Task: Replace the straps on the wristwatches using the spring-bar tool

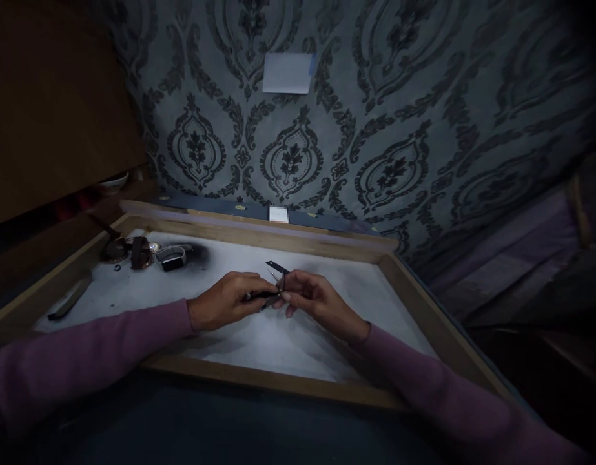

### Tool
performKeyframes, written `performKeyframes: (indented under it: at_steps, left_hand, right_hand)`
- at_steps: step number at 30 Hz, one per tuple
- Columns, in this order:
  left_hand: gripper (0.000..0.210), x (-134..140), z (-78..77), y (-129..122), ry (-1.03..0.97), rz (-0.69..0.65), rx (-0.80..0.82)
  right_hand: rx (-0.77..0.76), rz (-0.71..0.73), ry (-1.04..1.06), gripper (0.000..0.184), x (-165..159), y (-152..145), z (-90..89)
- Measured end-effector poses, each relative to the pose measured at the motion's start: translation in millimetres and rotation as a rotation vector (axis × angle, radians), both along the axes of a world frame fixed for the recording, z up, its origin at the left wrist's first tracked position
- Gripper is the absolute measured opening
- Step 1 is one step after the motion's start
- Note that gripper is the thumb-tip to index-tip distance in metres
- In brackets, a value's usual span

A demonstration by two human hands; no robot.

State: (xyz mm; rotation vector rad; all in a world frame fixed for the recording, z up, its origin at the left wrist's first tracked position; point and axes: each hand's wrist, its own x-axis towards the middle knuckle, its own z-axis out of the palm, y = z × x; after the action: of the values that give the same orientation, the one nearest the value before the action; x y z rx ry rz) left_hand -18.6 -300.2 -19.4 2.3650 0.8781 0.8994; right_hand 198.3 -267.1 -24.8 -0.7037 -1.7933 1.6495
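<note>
My left hand [232,298] is closed in a pinch on a small dark strap-like piece [265,294], above the white floor of a shallow wooden tray. My right hand [317,298] meets it, thumb and fingers pinching the right end of the same piece. Its exact kind is hard to make out in the dim light, and the fingers cover much of it. Just beyond the right fingertips a flat dark strip with a small hole [277,266] shows. A thin, light, pointed thing [272,274] lies close to it.
The tray's wooden rim [259,378] surrounds the work. At its far left lie a smartwatch with a pale band [172,261], dark-strapped watches [141,253] and a tiny dark ring [117,267]. A long dark strip [71,300] rests near the left wall. Patterned wallpaper [292,155] rises behind.
</note>
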Motion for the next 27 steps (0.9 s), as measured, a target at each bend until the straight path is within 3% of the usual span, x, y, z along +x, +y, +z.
performKeyframes:
  at_steps: [10, 15, 18, 23, 27]
  left_hand:
    - [0.023, -0.8, 1.4, -0.4, 0.039, -0.007, 0.045]
    - [0.022, -0.9, 3.3, -0.7, 0.037, -0.022, -0.025]
    - [0.019, -0.3, 2.8, -0.4, -0.014, -0.020, -0.144]
    - [0.014, 2.1, -3.2, 3.4, -0.207, -0.051, -0.494]
    - [0.016, 1.6, -4.6, 6.8, -0.313, -0.099, -0.690]
  right_hand:
    - [0.030, -0.027, -0.008, 0.027, -0.6, -2.4, 2.5]
    - [0.060, -0.050, -0.027, 0.027, -1.3, -2.4, 1.7]
    - [0.091, -0.066, -0.046, 0.028, -2.0, -2.9, 1.2]
    - [0.154, -0.083, -0.071, 0.029, -2.9, -4.6, -2.4]
    - [0.245, -0.086, -0.098, 0.020, -3.1, -7.0, -3.0]
